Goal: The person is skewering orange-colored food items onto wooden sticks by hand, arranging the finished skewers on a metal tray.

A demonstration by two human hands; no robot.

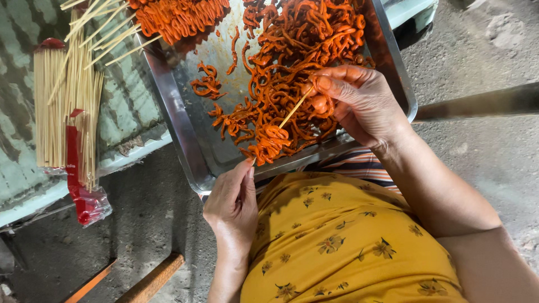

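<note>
A steel tray point(181, 120) holds a heap of orange marinated meat strips point(292, 50). My left hand point(233, 205) pinches the near end of a thin bamboo skewer point(296, 105) at the tray's front rim. Folded orange strips point(269, 143) are threaded on the skewer's lower part. My right hand point(359, 101) grips the skewer's far end together with a strip of meat, over the pile. Finished skewers point(177, 19) loaded with orange meat lie at the tray's far left corner.
A bundle of bare bamboo skewers point(64, 106) in a torn red and clear plastic bag point(84, 196) lies on a pale green surface point(126, 106) left of the tray. Below are a grey concrete floor point(494, 157), wooden slats point(151, 278), and my yellow flowered clothing point(342, 241).
</note>
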